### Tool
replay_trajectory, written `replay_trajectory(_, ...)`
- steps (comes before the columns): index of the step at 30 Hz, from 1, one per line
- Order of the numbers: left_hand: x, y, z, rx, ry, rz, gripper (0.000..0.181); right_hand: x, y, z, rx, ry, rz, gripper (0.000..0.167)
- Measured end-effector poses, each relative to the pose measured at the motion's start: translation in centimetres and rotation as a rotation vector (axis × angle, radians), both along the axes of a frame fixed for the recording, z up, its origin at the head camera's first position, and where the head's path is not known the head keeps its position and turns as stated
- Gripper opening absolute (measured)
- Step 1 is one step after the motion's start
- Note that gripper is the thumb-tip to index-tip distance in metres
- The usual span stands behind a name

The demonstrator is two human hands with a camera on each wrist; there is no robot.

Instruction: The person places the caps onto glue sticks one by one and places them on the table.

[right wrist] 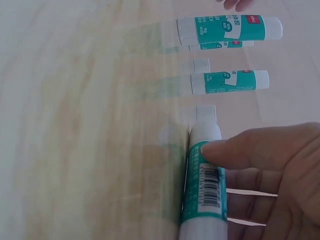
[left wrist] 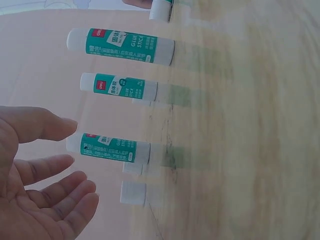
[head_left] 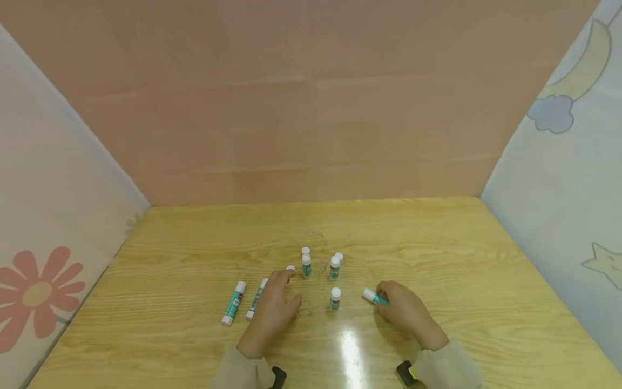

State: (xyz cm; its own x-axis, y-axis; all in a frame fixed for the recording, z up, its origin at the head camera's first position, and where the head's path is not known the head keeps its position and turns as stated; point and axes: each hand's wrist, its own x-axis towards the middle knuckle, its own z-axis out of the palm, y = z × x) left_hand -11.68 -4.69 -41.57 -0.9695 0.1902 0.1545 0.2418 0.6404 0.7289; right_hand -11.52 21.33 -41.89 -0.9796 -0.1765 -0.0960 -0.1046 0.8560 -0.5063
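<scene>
My right hand (head_left: 403,308) grips a teal-and-white glue stick (right wrist: 207,185) that lies on its side at the table, with the thumb on its label near one white end. My left hand (head_left: 273,305) is at the left of the group, fingers loosely spread and holding nothing. It partly covers a lying glue stick (head_left: 256,300) in the head view. Between the hands, several glue sticks stand upright: a near one (head_left: 335,299), a back right one (head_left: 335,268) and a back left one (head_left: 306,267).
Another glue stick (head_left: 234,303) lies at the far left. Short white cylinders, such as this white piece (right wrist: 206,113), stand among the upright sticks. The wooden table (head_left: 194,232) meets a brown back wall (head_left: 311,135) and patterned side panels.
</scene>
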Motion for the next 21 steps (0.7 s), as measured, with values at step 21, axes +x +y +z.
replay_trajectory(21, -0.7, 0.1, -0.9, 0.044, -0.034, 0.015, 0.045, 1.1, -0.6, 0.3, -0.002, 0.187, 0.066, 0.039)
